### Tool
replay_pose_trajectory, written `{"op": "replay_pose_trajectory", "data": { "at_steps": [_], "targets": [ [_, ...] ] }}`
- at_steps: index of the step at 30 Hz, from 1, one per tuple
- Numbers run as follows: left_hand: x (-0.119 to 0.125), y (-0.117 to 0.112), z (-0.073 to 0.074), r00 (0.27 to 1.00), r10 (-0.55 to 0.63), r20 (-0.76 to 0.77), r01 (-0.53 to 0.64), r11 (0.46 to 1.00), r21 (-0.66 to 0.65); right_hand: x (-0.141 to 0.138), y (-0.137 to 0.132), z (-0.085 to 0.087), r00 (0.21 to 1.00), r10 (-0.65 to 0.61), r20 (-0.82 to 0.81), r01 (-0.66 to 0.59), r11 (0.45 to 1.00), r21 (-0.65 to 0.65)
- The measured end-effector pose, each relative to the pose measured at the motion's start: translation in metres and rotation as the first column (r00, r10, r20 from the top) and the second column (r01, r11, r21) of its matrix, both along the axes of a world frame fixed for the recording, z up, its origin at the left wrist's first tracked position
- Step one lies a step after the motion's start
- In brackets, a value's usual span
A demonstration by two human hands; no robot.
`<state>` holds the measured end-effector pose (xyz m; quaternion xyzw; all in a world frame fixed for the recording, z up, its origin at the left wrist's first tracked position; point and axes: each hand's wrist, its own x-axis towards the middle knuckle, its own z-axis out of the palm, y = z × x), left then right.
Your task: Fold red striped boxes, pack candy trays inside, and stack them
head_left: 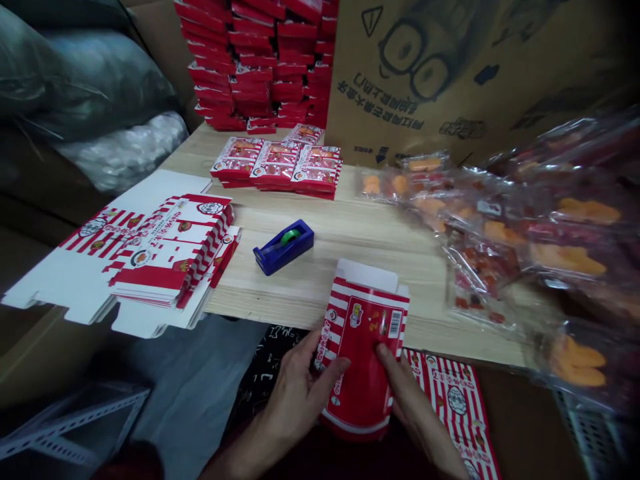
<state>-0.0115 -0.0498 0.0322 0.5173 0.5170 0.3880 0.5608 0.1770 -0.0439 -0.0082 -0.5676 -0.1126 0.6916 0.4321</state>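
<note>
A red-and-white striped cardboard box (367, 347) is held in front of me at the table's near edge, its white flap standing up at the far end. My left hand (305, 383) grips its left side, thumb lying on the red face. On the right side my right hand (400, 380) is closed round it too, thumb pressed on the front near the barcode. The fingers of both hands are partly hidden behind the box. Just beyond it on the table lies a blue tape dispenser (284, 247) with a green core.
Flat box blanks (165, 247) are stacked at the left table edge. Filled packs (277, 167) lie at the back before a tall red stack (260, 67). Clear bags with orange pieces (500, 233) heap up on the right, before a large carton (425, 80). A striped sheet (450, 400) sits below the edge.
</note>
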Motion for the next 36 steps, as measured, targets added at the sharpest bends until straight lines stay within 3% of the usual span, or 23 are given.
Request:
{"op": "replay_pose_trajectory", "data": {
  "at_steps": [5,9,12,17,20,23,26,29,36],
  "targets": [
    [0.000,-0.001,0.013,0.992,-0.127,0.023,0.128,0.985,-0.113,0.003,-0.008,-0.006,0.994,0.067,0.087,-0.077,0.991,0.111],
    [0.000,-0.006,0.006,0.982,-0.191,-0.007,0.189,0.976,-0.106,-0.002,-0.009,-0.002,0.984,0.102,0.148,-0.119,0.987,0.106],
    [-0.001,-0.006,-0.004,0.987,-0.159,-0.021,0.157,0.983,-0.098,0.001,-0.008,0.002,0.983,0.140,0.122,-0.157,0.977,0.142],
    [-0.016,0.001,-0.014,0.999,-0.032,0.012,0.034,0.988,-0.152,0.023,0.002,0.007,0.947,0.299,-0.118,-0.249,0.914,0.319],
    [-0.024,0.003,-0.019,0.997,-0.063,0.051,0.072,0.976,-0.207,0.030,0.010,0.004,0.923,0.363,-0.125,-0.288,0.870,0.399],
    [-0.027,0.007,-0.026,0.983,-0.071,0.170,0.112,0.962,-0.251,0.027,0.016,-0.002,0.923,0.358,-0.141,-0.278,0.874,0.400],
    [-0.026,0.018,-0.030,0.963,0.069,0.259,-0.021,0.983,-0.182,0.023,0.014,-0.007,0.935,0.329,-0.132,-0.265,0.896,0.355],
    [-0.028,0.034,-0.029,0.946,0.205,0.249,-0.194,0.979,-0.069,0.025,0.006,-0.009,0.928,0.355,-0.109,-0.311,0.903,0.296],
    [-0.032,0.054,-0.029,0.941,0.232,0.248,-0.229,0.973,-0.042,0.027,0.001,-0.004,0.906,0.418,-0.064,-0.391,0.886,0.249]
  ]
}}
